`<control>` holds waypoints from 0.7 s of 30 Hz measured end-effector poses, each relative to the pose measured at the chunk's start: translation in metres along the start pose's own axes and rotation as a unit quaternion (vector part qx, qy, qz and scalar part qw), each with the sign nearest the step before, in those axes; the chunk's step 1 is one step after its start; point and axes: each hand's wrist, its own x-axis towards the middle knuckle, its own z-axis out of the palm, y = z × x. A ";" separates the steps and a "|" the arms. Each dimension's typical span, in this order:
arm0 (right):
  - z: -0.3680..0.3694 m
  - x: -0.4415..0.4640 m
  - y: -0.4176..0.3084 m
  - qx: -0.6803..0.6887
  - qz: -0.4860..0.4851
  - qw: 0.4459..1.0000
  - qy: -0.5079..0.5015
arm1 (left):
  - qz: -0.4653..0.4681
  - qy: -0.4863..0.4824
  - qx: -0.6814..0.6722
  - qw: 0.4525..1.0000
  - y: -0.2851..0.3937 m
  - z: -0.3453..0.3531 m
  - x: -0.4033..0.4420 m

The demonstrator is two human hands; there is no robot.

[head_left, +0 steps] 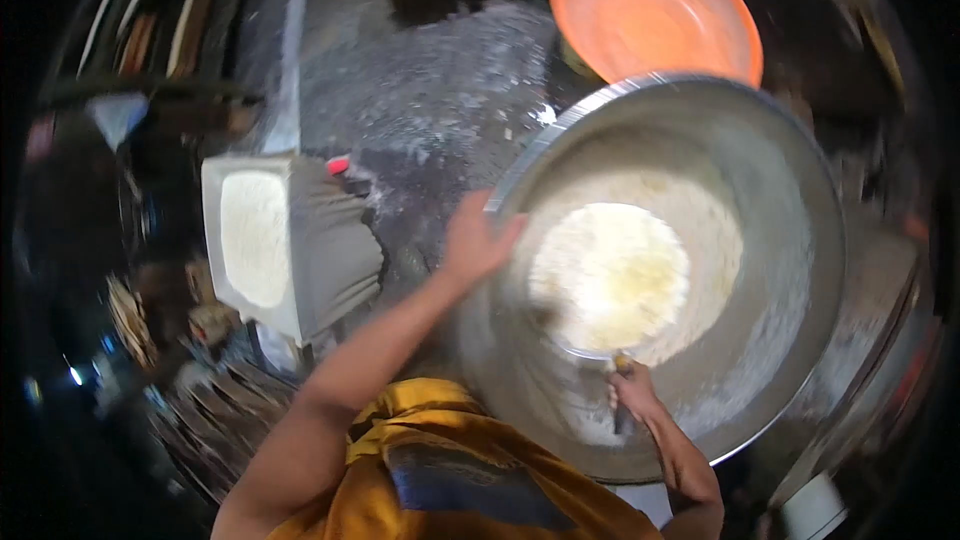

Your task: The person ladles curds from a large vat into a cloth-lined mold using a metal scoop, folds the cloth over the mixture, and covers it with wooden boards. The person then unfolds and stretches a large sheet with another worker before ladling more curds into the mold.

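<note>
A large, deep metal bowl [775,340] takes up the right half of the view, its inner wall dusted with white powder. My left hand [478,242] grips its left rim, with the thumb on the inner side. Inside the bowl, my right hand [634,390] is closed around the handle [622,365] of a round, shallow pan-like scoop. Pale, yellowish-white flour-like powder [610,275] fills this scoop [580,351]. Beneath it lies more off-white powder [715,240] at the bottom of the bowl. Whether the scoop has a mesh base is hidden.
Behind the bowl stands an orange plastic basin [655,15]. To the left, a cloth-lined square container [340,235] holds pale powder [255,240]. A small red object [338,165] lies at its edge. The dark floor [430,80] is streaked with white powder.
</note>
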 end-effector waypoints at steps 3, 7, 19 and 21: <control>0.009 -0.065 -0.061 -0.112 -0.009 0.992 0.062 | -0.055 -0.060 -0.164 0.983 -0.018 -0.011 -0.002; 0.069 -0.142 -0.139 -0.245 -0.015 0.958 0.149 | -0.129 -0.022 -0.304 0.944 -0.077 -0.055 -0.023; 0.467 -0.077 -0.169 -0.353 -0.005 0.935 -0.023 | -0.480 0.271 -0.675 0.491 -0.470 -0.176 -0.209; 0.541 -0.019 -0.146 -0.408 -0.018 0.909 -0.079 | -0.467 0.346 -0.732 0.357 -0.490 -0.207 -0.231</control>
